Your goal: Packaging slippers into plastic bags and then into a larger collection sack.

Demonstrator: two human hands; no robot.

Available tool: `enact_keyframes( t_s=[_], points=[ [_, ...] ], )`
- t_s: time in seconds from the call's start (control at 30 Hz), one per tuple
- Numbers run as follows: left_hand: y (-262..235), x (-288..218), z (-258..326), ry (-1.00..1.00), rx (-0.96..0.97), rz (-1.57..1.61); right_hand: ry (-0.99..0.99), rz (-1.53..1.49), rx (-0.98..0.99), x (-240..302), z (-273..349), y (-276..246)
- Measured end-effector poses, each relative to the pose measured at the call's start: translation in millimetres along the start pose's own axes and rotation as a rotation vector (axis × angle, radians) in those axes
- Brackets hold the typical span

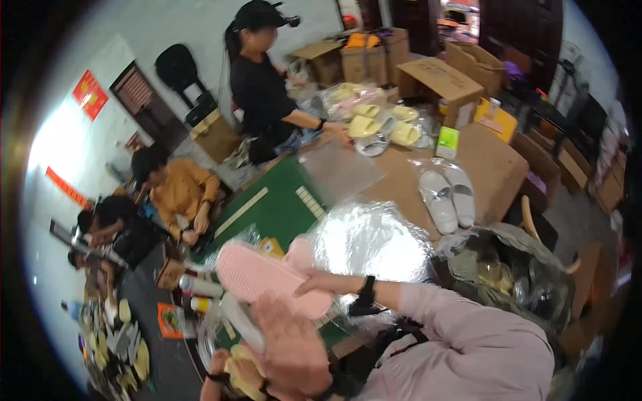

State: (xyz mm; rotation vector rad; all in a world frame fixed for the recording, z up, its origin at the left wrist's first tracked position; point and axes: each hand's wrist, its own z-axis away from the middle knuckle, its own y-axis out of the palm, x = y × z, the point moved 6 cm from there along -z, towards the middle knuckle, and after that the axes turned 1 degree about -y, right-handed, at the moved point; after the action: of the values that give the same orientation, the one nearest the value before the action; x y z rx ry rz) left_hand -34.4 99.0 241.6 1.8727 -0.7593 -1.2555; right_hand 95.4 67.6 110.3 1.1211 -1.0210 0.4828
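Observation:
My right hand (317,284), coming from a pale pink sleeve with a black band at the wrist, grips a pink slipper (257,271). Its ribbed sole faces up, and a rounded pink part (299,254) sticks out beyond its far edge. Just below the slipper is a blurred, salmon-coloured shape (291,347). It may be my left hand and forearm, but its fingers are smeared. Beside it, whitish clear plastic (241,321) and something pale yellow (244,374) show near the lower edge. Whose hand is at the yellow thing I cannot tell.
Shiny clear plastic bags (371,244) cover the table beyond my right wrist. White slippers (447,200) lie to the right, above an open sack (511,271). Yellow slippers (366,120) are piled by a standing co-worker (264,93). Another co-worker (180,190) sits left of a green mat (267,194).

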Motion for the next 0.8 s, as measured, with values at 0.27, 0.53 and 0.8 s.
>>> enact_keyframes(
  t_s=[0.27,0.53,0.8],
  points=[
    [52,103,-25,-0.127,-0.117,0.377,-0.197,0.372,-0.352,86,149,-113],
    [81,162,-15,-0.109,-0.106,0.285,-0.269,0.557,-0.451,99,239,-160],
    [101,179,4,0.025,-0.129,0.017,-0.213,0.554,-0.135,88,255,-158]
  ],
)
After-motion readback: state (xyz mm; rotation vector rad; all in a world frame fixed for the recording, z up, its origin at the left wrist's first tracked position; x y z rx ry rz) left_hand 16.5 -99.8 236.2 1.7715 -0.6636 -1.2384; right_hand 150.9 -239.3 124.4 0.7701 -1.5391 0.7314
